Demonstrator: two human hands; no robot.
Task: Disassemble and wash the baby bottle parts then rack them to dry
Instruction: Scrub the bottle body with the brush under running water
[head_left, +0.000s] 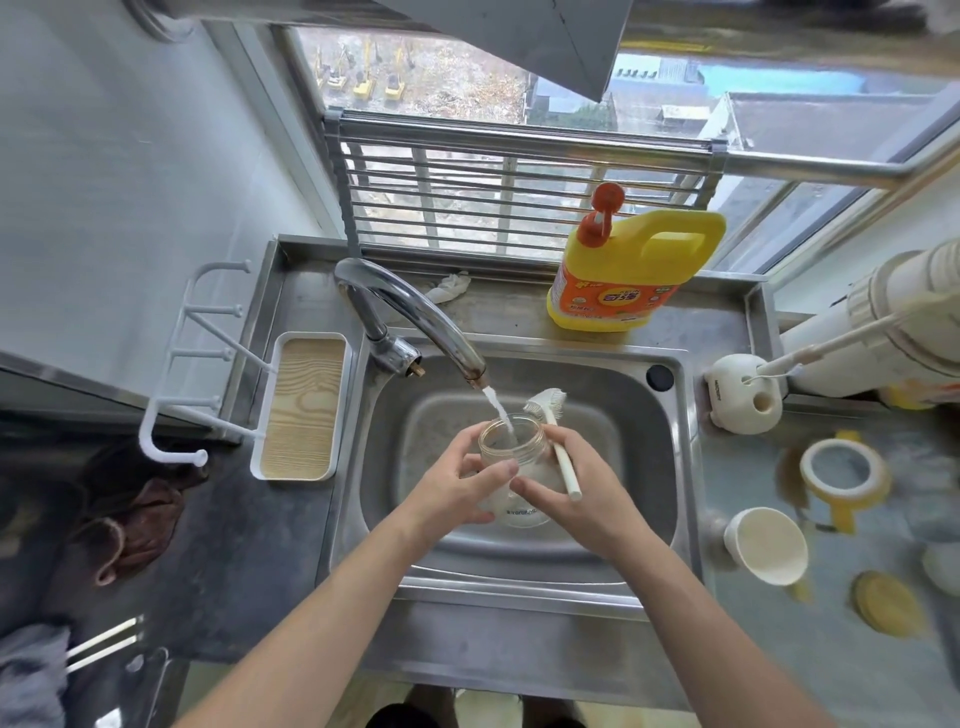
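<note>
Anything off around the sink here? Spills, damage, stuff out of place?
Nothing spilled or broken. Two small things: the faucet tip is brown, apparently rusted, right above the bottle, and a crumpled white wad lies on the ledge behind the faucet.

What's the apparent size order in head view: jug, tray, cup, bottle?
1. jug
2. tray
3. cup and bottle: these look alike. The bottle is partly hidden and nearer the camera, so I can't rank them.
</note>
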